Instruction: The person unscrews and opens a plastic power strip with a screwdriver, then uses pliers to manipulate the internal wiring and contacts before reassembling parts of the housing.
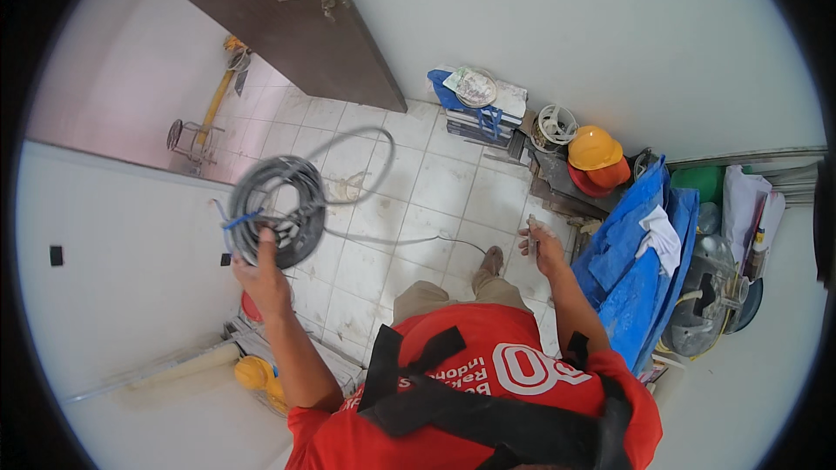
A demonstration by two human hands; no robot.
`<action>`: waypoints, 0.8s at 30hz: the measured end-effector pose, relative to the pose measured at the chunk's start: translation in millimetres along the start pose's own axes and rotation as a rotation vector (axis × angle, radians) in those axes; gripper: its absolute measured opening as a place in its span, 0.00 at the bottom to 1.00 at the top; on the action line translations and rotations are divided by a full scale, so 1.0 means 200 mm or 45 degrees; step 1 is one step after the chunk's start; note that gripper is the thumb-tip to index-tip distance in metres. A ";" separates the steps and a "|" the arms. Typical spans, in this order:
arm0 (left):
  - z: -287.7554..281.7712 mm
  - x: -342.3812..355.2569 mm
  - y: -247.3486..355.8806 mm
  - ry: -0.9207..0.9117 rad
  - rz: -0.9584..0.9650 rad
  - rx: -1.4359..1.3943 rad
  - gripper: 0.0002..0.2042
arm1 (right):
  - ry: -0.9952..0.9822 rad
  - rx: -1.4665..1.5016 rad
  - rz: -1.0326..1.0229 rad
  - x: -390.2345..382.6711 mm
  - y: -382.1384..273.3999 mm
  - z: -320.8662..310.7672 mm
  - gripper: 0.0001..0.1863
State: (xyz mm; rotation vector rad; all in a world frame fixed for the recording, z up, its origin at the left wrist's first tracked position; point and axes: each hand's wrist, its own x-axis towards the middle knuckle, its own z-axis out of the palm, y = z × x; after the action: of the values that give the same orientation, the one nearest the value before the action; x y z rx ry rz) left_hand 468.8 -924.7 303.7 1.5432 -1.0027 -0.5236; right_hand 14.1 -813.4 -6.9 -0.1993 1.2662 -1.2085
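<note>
My left hand (259, 277) grips the lower edge of a coil of grey cable (248, 190), held up at the left above the floor. A blue tie (244, 219) crosses the side of the coil. One loop of the cable swings out to the right, blurred by motion. A thin length of it runs on across the tiles to near my shoe (493, 261). My right hand (546, 250), apart from the coil, is closed around a small, narrow grey thing (532, 233) whose kind I cannot make out.
A dark brown door (287, 17) stands open at the far left. Along the far wall are stacked boxes (477, 126), a white bucket (556, 124) and a yellow hard hat (595, 148). Blue tarpaulin (623, 252) lies close to my right arm. Another yellow helmet (255, 372) is at lower left.
</note>
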 end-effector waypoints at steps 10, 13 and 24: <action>0.62 0.19 -0.46 -0.683 -0.670 -0.509 0.12 | 0.379 0.379 0.061 0.61 -0.30 0.13 0.14; 0.80 0.29 -0.52 -0.834 -0.729 -0.481 0.11 | 0.466 0.463 -0.001 0.80 -0.36 0.19 0.13; 1.29 0.50 -0.58 -1.018 -0.821 0.083 0.08 | 0.521 -0.240 0.056 1.93 -0.52 0.09 0.08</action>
State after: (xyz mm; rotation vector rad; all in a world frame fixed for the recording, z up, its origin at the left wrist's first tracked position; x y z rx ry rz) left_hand 353.4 -1156.9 151.6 1.7397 -1.0819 -1.6654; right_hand -98.8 -1162.6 -164.9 -0.0602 1.7340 -1.1252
